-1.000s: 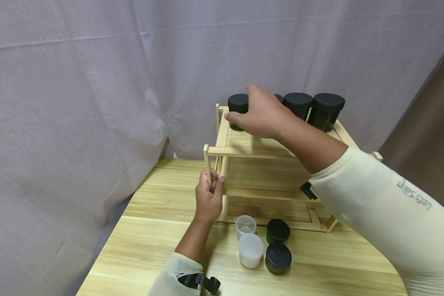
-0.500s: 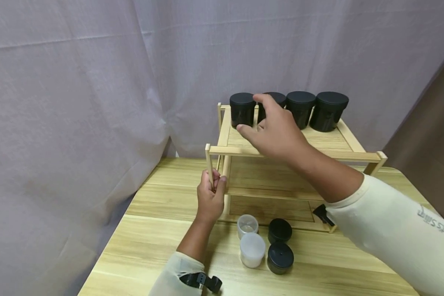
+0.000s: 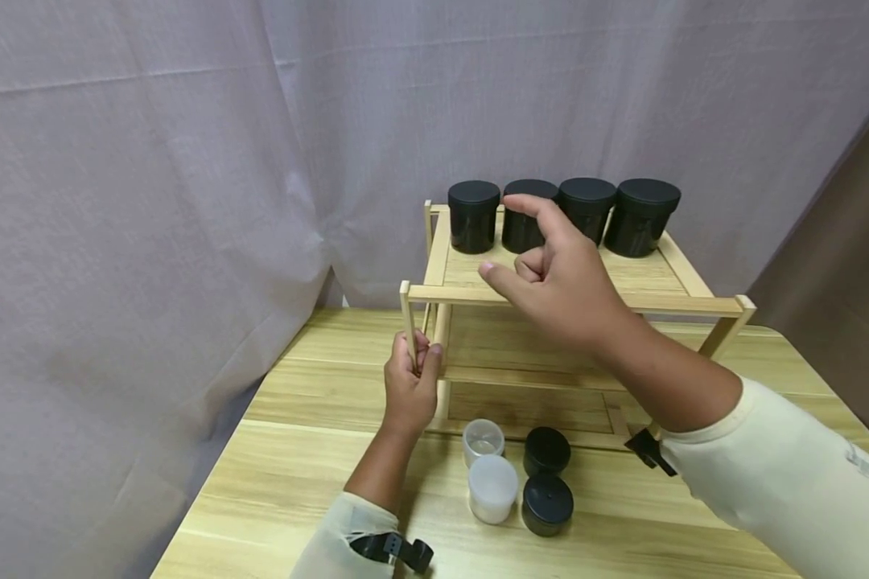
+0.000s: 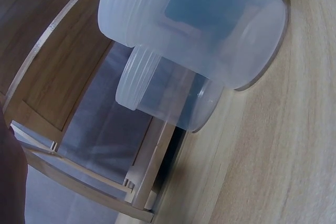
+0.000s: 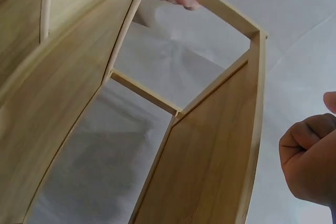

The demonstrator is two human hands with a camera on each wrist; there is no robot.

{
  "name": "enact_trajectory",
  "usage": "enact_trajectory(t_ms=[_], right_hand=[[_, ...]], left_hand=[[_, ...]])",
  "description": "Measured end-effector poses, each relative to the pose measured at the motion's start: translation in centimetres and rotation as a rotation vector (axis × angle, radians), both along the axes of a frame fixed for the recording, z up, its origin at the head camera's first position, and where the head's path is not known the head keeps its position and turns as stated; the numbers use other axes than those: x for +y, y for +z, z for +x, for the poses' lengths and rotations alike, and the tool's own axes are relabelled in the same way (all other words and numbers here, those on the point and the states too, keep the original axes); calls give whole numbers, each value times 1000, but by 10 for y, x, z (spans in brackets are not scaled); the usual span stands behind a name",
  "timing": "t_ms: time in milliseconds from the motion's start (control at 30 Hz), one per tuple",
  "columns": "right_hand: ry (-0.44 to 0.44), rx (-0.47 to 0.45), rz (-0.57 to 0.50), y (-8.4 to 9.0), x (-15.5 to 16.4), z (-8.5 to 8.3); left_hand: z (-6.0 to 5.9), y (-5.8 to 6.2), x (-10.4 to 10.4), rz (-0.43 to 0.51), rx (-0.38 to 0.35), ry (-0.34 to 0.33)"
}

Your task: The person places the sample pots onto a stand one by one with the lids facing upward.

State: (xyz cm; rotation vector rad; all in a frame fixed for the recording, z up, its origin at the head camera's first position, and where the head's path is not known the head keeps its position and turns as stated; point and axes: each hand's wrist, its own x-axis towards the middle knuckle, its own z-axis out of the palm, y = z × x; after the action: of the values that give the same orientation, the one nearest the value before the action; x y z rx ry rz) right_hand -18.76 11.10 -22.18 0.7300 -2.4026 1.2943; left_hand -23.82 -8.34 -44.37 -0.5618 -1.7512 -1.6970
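My left hand (image 3: 411,388) grips the front left post of a tiered wooden rack (image 3: 695,305). In the right wrist view, that same hand shows at the rack's side frame. My right hand (image 3: 568,281) hovers over the rack's front top rail, thumb and index finger spread apart and the other fingers loosely bent, holding nothing. Several black lidded jars stand in a row along the back of the top shelf, from the leftmost jar (image 3: 473,219) to the rightmost jar (image 3: 642,219). My right hand partly covers the two middle ones.
Before the rack, on the wooden table (image 3: 297,466), stand a translucent cup (image 3: 482,442), a frosted jar (image 3: 492,492) and two short black jars, one nearer (image 3: 547,507) and one behind (image 3: 547,452). A grey curtain (image 3: 188,201) hangs behind and to the left.
My right hand has drawn back from the leftmost black jar, moving right and toward me, uncovering that jar. The left hand keeps its grip on the rack.
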Motion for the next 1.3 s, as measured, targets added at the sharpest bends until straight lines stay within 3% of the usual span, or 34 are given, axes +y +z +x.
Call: enact_trajectory(t_ms=[233, 767, 1000, 1300], right_hand=[[100, -30, -129, -6, 7, 12], [137, -1, -286, -22, 32, 28], [316, 41, -391, -41, 49, 37], [405, 91, -430, -65, 62, 45]], left_hand=[[0, 1, 1, 5, 2, -1], [-2, 0, 0, 1, -1, -10], [-2, 1, 1, 0, -2, -7], [-1, 0, 0, -4, -19, 15]])
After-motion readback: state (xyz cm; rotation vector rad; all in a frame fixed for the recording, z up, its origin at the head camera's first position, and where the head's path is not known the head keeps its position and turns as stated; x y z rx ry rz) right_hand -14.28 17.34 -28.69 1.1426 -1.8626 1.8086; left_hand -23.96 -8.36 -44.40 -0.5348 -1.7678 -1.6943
